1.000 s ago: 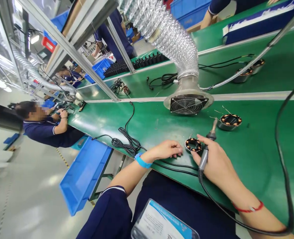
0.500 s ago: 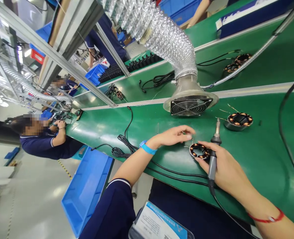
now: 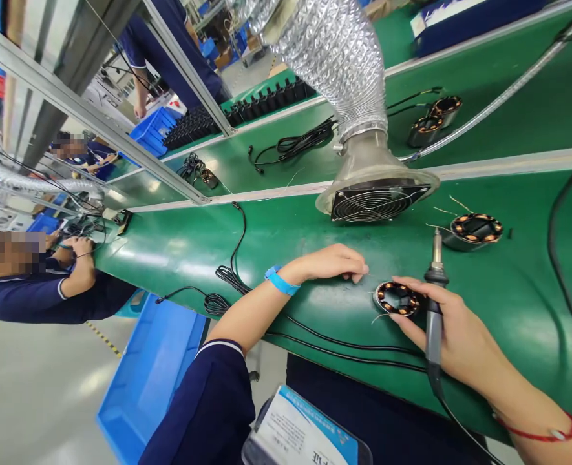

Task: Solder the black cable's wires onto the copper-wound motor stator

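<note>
My right hand (image 3: pixel 453 332) is closed round the handle of a soldering iron (image 3: pixel 434 294), whose tip points up and away from me. The same hand's fingers rest against a small copper-wound stator ring (image 3: pixel 397 298) lying on the green bench (image 3: pixel 276 239). My left hand (image 3: pixel 334 261), with a blue wrist strap (image 3: pixel 282 282), lies on the bench left of the ring, fingers curled and tips pinched on the surface. What they pinch is too small to make out.
A second stator (image 3: pixel 474 229) lies further right. A fume extractor fan (image 3: pixel 377 197) on a silver duct stands behind. Black cables (image 3: pixel 232 281) coil at left. Two more stators (image 3: pixel 431 119) sit on the far belt. Another person (image 3: pixel 38 284) works at left; a blue bin (image 3: pixel 145 368) hangs below.
My left hand has dropped from a raised reach down onto the bench, fingers curling. The right hand with iron and ring has stayed together while the view has shifted.
</note>
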`<state>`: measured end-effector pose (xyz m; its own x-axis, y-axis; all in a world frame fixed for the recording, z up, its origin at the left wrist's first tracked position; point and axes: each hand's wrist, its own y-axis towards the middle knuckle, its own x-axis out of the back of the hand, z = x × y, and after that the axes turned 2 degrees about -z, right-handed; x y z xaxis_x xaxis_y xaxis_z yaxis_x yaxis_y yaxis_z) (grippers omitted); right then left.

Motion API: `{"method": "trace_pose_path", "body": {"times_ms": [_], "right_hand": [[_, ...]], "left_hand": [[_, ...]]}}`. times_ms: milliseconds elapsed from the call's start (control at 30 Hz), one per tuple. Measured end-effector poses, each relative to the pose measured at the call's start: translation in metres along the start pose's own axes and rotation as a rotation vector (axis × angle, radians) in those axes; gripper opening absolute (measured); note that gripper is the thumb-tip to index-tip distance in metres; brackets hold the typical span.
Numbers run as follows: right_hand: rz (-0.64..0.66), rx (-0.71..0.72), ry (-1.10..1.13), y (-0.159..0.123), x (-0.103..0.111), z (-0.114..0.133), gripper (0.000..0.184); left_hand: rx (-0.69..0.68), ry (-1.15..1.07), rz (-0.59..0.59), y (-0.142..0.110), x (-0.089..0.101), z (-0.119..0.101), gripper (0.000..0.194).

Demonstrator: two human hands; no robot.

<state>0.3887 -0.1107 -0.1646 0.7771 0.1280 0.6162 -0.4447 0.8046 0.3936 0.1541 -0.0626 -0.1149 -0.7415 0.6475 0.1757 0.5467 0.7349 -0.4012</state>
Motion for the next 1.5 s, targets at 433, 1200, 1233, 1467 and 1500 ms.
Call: {"method": "trace_pose_path", "body": {"times_ms": [433, 1200, 1233, 1467, 1500], "right_hand": [[-0.020, -0.081, 0.005, 0.002, 0.003, 0.001, 0.047], [-0.052, -0.128, -0.030, 0.001, 0.001, 0.002, 0.042], [-0.053, -0.131, -0.032, 0.001, 0.001, 0.002, 0.042], [-0.048, -0.126, -0.054, 0.004, 0.005, 0.001, 0.049], [-0.054, -0.126, -0.056, 0.006, 0.007, 0.001, 0.049]], "left_hand": [[0.002, -0.225, -0.085, -0.008, -0.033, -0.005, 0.027], [0.045, -0.593, -0.112, -0.016, -0.062, 0.001, 0.029], [0.057, -0.618, -0.153, -0.015, -0.063, 0.002, 0.032], [0.057, -0.538, -0.273, -0.014, -0.061, -0.002, 0.020], [0.055, -0.470, -0.265, -0.019, -0.056, -0.004, 0.019]]}}
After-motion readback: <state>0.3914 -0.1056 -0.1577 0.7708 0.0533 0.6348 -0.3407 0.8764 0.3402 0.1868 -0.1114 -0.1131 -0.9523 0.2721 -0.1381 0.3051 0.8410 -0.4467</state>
